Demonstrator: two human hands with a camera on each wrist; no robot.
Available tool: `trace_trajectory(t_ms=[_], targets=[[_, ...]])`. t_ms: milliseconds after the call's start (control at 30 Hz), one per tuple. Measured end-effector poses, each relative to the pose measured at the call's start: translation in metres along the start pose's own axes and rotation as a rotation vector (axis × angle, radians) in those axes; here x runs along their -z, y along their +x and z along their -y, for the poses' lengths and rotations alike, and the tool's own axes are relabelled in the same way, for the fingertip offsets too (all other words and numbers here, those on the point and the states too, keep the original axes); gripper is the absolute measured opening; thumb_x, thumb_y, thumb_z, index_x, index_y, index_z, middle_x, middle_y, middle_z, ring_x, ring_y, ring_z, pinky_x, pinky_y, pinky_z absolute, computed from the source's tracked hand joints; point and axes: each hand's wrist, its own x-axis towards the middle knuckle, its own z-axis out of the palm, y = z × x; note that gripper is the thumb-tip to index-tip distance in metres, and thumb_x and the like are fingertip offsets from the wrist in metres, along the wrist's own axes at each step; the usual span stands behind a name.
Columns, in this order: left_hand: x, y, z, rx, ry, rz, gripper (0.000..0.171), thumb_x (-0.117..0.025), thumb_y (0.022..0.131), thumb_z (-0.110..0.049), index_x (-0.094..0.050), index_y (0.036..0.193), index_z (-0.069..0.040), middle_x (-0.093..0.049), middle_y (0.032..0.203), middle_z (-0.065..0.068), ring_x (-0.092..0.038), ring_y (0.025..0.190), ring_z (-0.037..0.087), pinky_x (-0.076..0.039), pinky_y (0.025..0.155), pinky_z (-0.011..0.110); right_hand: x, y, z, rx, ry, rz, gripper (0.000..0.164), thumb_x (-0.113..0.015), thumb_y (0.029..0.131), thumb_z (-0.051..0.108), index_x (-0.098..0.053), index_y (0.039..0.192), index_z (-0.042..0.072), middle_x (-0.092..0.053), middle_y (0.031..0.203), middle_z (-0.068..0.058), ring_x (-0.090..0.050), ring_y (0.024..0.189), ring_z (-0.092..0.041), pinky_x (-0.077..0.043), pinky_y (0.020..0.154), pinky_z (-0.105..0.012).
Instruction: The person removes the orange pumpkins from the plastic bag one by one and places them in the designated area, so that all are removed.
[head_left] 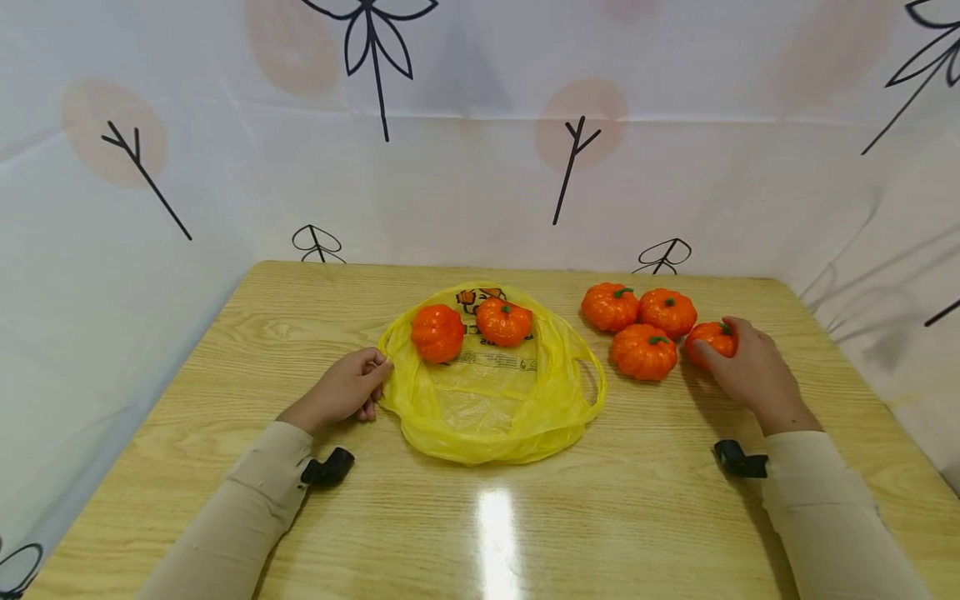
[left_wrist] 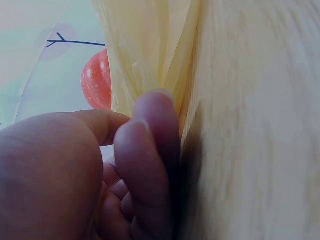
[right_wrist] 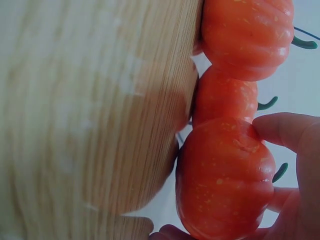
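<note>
A yellow plastic bag (head_left: pixel 480 425) lies spread on the table with its mouth toward me. Two small orange pumpkins, one on the left (head_left: pixel 437 333) and one with a green stem (head_left: pixel 504 322), rest within it. My left hand (head_left: pixel 347 387) pinches the bag's left edge; in the left wrist view, thumb and fingers meet on the yellow film (left_wrist: pixel 145 55). At the right, my right hand (head_left: pixel 753 375) grips a pumpkin (right_wrist: pixel 225 180) from its sides, thumb on the near side. That pumpkin appears to be on or just above the table.
Three more pumpkins cluster left of my right hand: a back one (head_left: pixel 610 307), a middle one (head_left: pixel 667 312) and a front one (head_left: pixel 644 352). The wooden table (head_left: pixel 600 517) meets a patterned white cloth (head_left: pixel 465 192) behind. The bag's handle loop (head_left: pixel 600 383) points right.
</note>
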Motion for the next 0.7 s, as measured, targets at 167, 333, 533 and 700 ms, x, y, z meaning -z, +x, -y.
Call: trace_trajectory(t_ms=[167, 333, 533, 700], targets=[[-0.0001, -0.0002, -0.0005, -0.001, 0.003, -0.001, 0.029, -0.046, 0.108, -0.031, -0.052, 0.099, -0.003, -0.056, 0.072, 0.007, -0.059, 0.048, 0.017, -0.052, 0.045, 0.030, 0.0010, 0.0005, -0.0019, -0.020, 0.019, 0.010, 0.084, -0.037, 0.102, 0.057, -0.019, 0.153, -0.007, -0.015, 0.146, -0.049, -0.035, 0.120, -0.066, -0.035, 0.097, -0.077], [0.0000, -0.0001, -0.0008, 0.001, 0.004, -0.001, 0.029, -0.046, 0.108, -0.031, -0.052, 0.099, -0.003, -0.056, 0.072, 0.007, -0.059, 0.048, 0.017, -0.052, 0.046, 0.030, 0.0015, 0.0021, -0.0041, -0.013, 0.027, 0.019, 0.084, -0.036, 0.103, 0.056, -0.016, 0.154, -0.008, -0.018, 0.145, -0.049, -0.032, 0.124, -0.066, -0.033, 0.099, -0.076], [0.0002, -0.0010, -0.0014, -0.003, -0.001, 0.002, 0.030, -0.046, 0.108, -0.030, -0.052, 0.098, -0.003, -0.056, 0.071, 0.007, -0.059, 0.048, 0.017, -0.052, 0.046, 0.031, 0.0014, 0.0038, -0.0057, 0.021, 0.065, 0.037, 0.090, -0.036, 0.103, 0.059, -0.010, 0.154, -0.010, -0.020, 0.148, -0.048, -0.025, 0.132, -0.065, -0.026, 0.105, -0.077], [0.0001, -0.0012, -0.0018, -0.001, -0.002, 0.002, 0.030, -0.046, 0.108, -0.031, -0.052, 0.099, -0.003, -0.056, 0.072, 0.007, -0.059, 0.048, 0.017, -0.052, 0.046, 0.031, 0.0012, 0.0031, -0.0059, 0.016, 0.100, 0.019, 0.091, -0.034, 0.103, 0.061, -0.006, 0.156, -0.007, -0.013, 0.151, -0.047, -0.023, 0.132, -0.067, -0.025, 0.103, -0.079]])
